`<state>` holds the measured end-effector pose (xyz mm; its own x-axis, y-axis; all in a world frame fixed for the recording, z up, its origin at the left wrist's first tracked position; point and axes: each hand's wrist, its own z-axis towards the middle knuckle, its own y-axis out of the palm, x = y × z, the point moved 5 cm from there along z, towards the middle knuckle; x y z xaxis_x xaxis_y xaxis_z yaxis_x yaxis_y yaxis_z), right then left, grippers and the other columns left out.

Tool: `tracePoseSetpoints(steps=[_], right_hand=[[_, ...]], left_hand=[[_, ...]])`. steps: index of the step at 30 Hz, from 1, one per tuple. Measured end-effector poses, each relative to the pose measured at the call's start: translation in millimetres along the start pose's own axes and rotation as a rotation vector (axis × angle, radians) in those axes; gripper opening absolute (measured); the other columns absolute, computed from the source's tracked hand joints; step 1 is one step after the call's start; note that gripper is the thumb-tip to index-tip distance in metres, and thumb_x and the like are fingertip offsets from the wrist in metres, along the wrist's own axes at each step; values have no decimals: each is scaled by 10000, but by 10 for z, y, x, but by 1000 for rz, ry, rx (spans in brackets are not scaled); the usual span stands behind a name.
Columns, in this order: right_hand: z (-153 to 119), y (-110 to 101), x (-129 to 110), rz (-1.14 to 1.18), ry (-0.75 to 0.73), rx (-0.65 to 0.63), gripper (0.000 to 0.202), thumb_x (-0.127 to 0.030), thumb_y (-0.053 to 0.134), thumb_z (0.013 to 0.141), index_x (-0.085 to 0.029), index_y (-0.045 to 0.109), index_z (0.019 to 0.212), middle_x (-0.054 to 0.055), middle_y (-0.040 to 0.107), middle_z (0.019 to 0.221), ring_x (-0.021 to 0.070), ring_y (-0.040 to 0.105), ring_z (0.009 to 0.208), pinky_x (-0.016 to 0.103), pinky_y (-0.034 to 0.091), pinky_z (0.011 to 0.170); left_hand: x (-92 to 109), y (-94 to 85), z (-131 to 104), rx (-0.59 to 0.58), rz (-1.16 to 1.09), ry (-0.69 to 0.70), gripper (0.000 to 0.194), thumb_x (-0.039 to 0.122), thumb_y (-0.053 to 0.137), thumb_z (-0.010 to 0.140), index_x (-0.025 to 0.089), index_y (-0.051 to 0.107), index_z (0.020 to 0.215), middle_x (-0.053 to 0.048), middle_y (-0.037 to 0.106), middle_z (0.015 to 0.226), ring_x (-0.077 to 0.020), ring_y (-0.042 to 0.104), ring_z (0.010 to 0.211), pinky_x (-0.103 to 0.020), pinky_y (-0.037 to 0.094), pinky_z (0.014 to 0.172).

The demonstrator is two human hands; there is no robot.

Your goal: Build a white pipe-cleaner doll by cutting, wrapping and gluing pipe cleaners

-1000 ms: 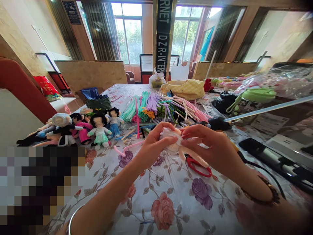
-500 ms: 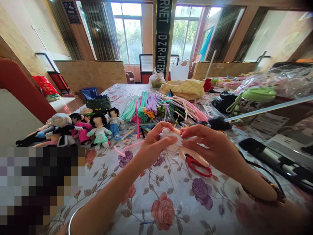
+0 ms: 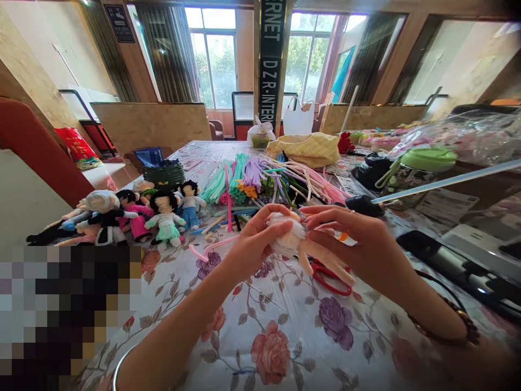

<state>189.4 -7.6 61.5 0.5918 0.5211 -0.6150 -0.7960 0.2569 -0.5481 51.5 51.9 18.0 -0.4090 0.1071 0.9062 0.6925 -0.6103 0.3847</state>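
- Head view, the thing being worked on: a pale little fuzzy figure (image 3: 290,241) is up between the two hands, above the flowery tablecloth (image 3: 228,342). There's whitish stuff round its upper part, and honestly the fingers make that bit hard to read.
- Same view, how it lies: the long axis runs slantwise, white end over by the left hand (image 3: 258,232), two peachy legs (image 3: 331,263) pointing down and out to the right, toward the person. The legs pass over the red scissors (image 3: 331,289). Left hand is nearer the white end, right hand (image 3: 358,241) is just over the legs.
- Left hand: closed in a pinch on the figure, thumb laid across the near face, fingers curled round the far side.
- Right hand: half open, fingers bent in at the figure's right edge. Can't tell if they're gripping it or only touching.
- Nearby stuff: a big heap of coloured fuzzy stems (image 3: 254,174) just past the hands, finished-looking dolls (image 3: 165,217) off to the left, and a black tool (image 3: 364,206) with a long clear stick (image 3: 435,182) beyond the right hand.
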Motion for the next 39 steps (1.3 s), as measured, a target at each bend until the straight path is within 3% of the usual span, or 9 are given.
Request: tracePoseSetpoints(steps=[11,17,21,27,31,35,39], right_hand=[[17,-5,0,-125,-80,41,77,-226,596,824,-223,615,749,48,703,1008,209,672,930,364,550,786],[30,4,26,-157,-83,73,57,-221,578,830,-225,600,777,58,705,1002,211,679,915,331,563,723],[37,-12,34,-193,-89,76,49,-213,592,827,-223,615,785,50,702,1023,196,675,904,329,540,771],[32,-96,102,-231,-23,186,99,-250,540,872,-232,633,846,36,700,1026,196,653,934,332,503,796],[17,-162,134,-304,8,265,110,-289,549,864,-232,629,812,23,702,891,180,647,766,305,487,672],[24,-131,158,-340,23,199,132,-307,560,851,-235,634,769,0,673,705,160,607,599,292,462,572],[48,-19,240,-317,33,56,126,-283,572,841,-227,656,766,8,702,731,160,621,601,283,470,559]], left_hand=[[-14,10,26,-69,-78,-39,235,397,565,811,199,576,937,-46,600,933,-117,553,655,-213,503,477],[2,22,28,-112,-150,-44,258,357,547,809,176,622,976,-75,606,937,-147,577,702,-254,530,542],[22,25,13,-115,-184,-53,263,232,594,741,188,634,997,-71,613,1012,-155,588,760,-262,535,594],[54,-44,10,-17,-115,51,445,86,682,651,246,616,1061,-26,616,1061,-138,597,864,-243,522,739],[93,-125,17,128,-117,140,474,85,708,646,268,607,1072,-11,620,1070,-151,608,919,-283,534,795],[177,-211,33,270,-200,233,486,58,699,655,266,593,1082,2,630,1019,-147,624,893,-317,557,791],[283,-337,57,396,-294,318,299,27,655,696,182,622,949,-18,650,975,-142,630,892,-308,571,789]])
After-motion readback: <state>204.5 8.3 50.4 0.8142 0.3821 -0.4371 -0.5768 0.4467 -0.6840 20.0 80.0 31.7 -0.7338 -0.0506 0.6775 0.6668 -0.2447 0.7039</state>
